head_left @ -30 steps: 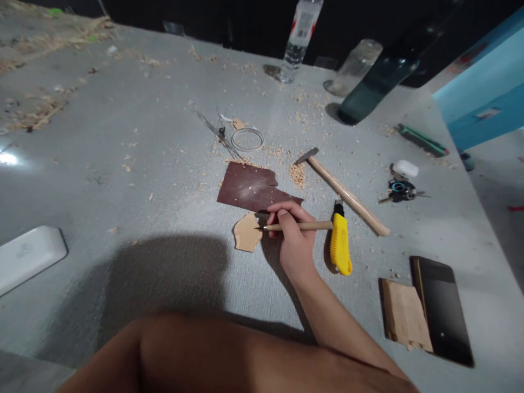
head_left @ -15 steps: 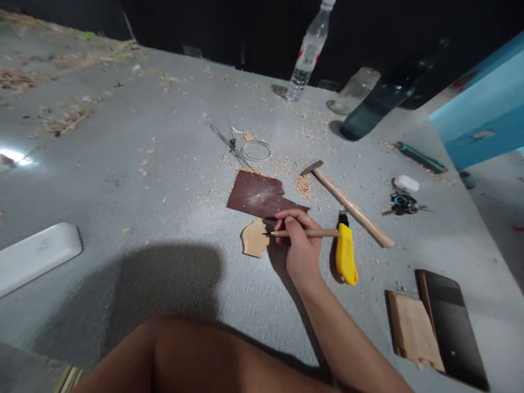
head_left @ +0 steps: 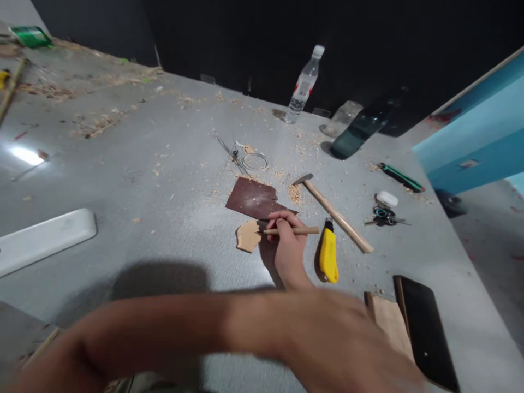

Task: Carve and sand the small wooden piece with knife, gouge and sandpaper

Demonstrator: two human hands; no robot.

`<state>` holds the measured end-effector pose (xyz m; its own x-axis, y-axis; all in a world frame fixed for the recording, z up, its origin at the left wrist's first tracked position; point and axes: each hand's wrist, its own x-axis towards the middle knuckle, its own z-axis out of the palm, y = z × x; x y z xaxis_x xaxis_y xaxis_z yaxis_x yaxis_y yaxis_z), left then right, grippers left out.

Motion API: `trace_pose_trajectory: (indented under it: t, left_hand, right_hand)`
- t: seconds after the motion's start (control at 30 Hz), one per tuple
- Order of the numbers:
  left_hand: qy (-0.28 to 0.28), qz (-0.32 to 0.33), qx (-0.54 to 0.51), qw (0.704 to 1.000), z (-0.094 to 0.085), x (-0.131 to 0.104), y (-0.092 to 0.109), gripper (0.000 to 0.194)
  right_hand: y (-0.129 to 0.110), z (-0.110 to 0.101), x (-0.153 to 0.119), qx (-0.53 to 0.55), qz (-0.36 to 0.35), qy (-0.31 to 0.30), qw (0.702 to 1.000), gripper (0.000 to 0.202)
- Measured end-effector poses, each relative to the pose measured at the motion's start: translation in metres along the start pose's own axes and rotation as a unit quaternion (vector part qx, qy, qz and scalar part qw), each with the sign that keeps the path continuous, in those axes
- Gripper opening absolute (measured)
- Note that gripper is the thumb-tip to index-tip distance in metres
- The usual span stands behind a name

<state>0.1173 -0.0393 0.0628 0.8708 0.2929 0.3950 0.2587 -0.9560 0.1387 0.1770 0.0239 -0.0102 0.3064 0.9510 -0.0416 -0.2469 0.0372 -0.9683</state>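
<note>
1. One tan piece [head_left: 246, 237] lies centrally; open table [head_left: 164, 218] spreads left, its edge well off right.
2. One slim tool [head_left: 307, 230] is pinched in the right hand [head_left: 290, 248], tip at the piece.
3. One blurred left hand [head_left: 339, 338], near; I cannot tell its grip.
4. Right: one hammer [head_left: 338, 215], one yellow cutter [head_left: 328, 255].

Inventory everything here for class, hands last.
pointed tool: 1, brown, centre
piece: 1, tan, centre
sheet: 1, maroon, centre
coil: 1, silver, centre
hammer: 1, tan/grey, right
cutter: 1, yellow, right
block: 1, tan, right
phone: 1, black, right
keyring: 1, dark, right
slim tool: 1, green/black, right
cases: 2, white, left/right
bottles: 2, clear/teal, back
jar: 1, clear, back
object: 1, green, back left
shavings: many, tan, scattered
left hand: 1, front
right hand: 1, centre
</note>
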Motion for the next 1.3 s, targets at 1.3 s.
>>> trace_pose_trajectory:
  t: [1.3]
  left_hand:
    - [-0.053,-0.344,-0.026,0.937,0.012,-0.083,-0.131,0.025]
  right_hand:
    - [-0.003,-0.006,-0.005,-0.134,-0.058,-0.06,0.987,0.019]
